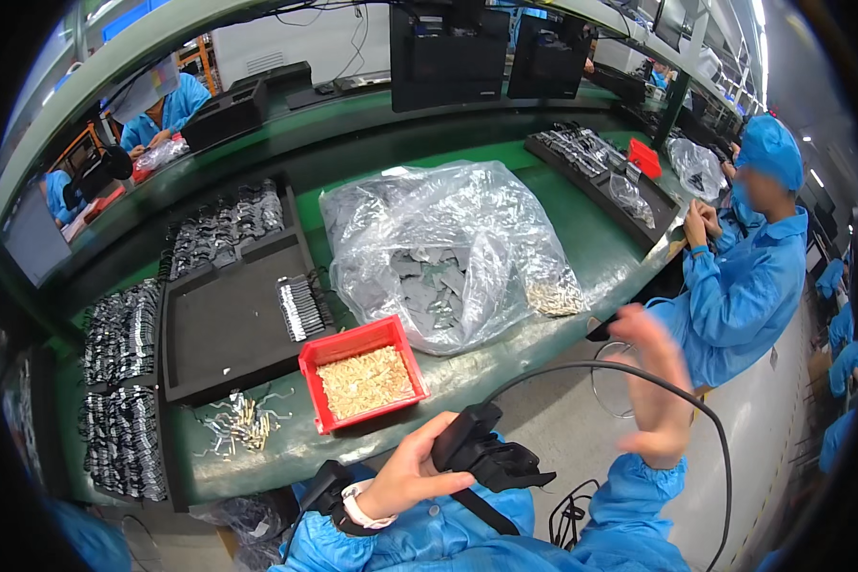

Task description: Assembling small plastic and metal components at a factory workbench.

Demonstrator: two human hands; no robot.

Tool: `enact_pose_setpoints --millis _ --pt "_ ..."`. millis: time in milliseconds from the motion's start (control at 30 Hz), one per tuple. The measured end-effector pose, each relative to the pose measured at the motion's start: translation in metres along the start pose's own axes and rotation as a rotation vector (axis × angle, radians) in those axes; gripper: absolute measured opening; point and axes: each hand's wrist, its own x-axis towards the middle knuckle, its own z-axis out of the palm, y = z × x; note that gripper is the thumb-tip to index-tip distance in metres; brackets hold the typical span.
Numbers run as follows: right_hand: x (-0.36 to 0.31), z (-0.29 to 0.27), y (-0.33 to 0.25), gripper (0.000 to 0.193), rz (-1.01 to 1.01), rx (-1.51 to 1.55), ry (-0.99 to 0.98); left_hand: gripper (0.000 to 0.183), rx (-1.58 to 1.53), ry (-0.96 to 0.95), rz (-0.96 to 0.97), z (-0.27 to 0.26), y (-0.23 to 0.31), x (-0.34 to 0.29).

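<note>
My left hand (418, 474) grips a black device with a strap (477, 443), held in front of my body below the bench edge. A black cable (629, 367) arcs from that side over to the right and down. Its exact kind I cannot make out. Around my left wrist sits a white band, with another black unit (326, 486) strapped just behind it. My right hand (660, 381) is raised at the right, blurred by motion. Its thumb and fingers stand apart, and nothing shows between them; the cable crosses it.
On the green bench (300, 405) stand a red bin (419, 391) of small tan parts, a black tray (219, 324), and a large clear plastic bag (505, 248) of dark grey pieces. Loose metal-ended parts (243, 426) lie near the front. A co-worker in blue (748, 276) sits at right.
</note>
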Motion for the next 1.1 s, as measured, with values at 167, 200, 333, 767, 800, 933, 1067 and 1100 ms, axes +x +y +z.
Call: enact_pose_setpoints --millis 167,200,333,767,800,933,1067,1100 --pt "-0.022 0.011 0.003 0.033 0.61 0.035 -0.223 0.058 0.084 -0.028 0.059 0.004 0.031 -0.006" --pt "-0.02 0.013 0.003 0.033 0.606 0.032 -0.223 0.061 0.134 -0.026 0.079 0.005 0.033 -0.005" --pt "0.0 0.044 -0.017 0.028 0.254 0.096 -0.402 0.064 0.256 0.002 0.051 -0.002 0.032 -0.004" --pt "0.007 0.085 -0.009 0.018 0.178 -0.383 -0.564 0.064 0.245 0.121 0.217 -0.023 0.033 -0.012" --pt "0.008 0.085 -0.008 0.018 0.112 -0.346 -0.594 0.064 0.293 0.148 0.26 -0.025 0.034 -0.013" --pt "0.01 0.087 -0.008 0.019 0.121 -0.169 -0.622 0.063 0.434 0.157 0.328 -0.027 0.039 -0.016" --pt "0.011 0.09 -0.008 0.019 0.098 -0.3 -0.556 0.062 0.282 0.255 0.329 -0.031 0.03 -0.019" --pt "0.008 0.09 -0.005 0.019 0.099 -0.302 -0.554 0.062 0.281 0.252 0.327 -0.028 0.031 -0.017"
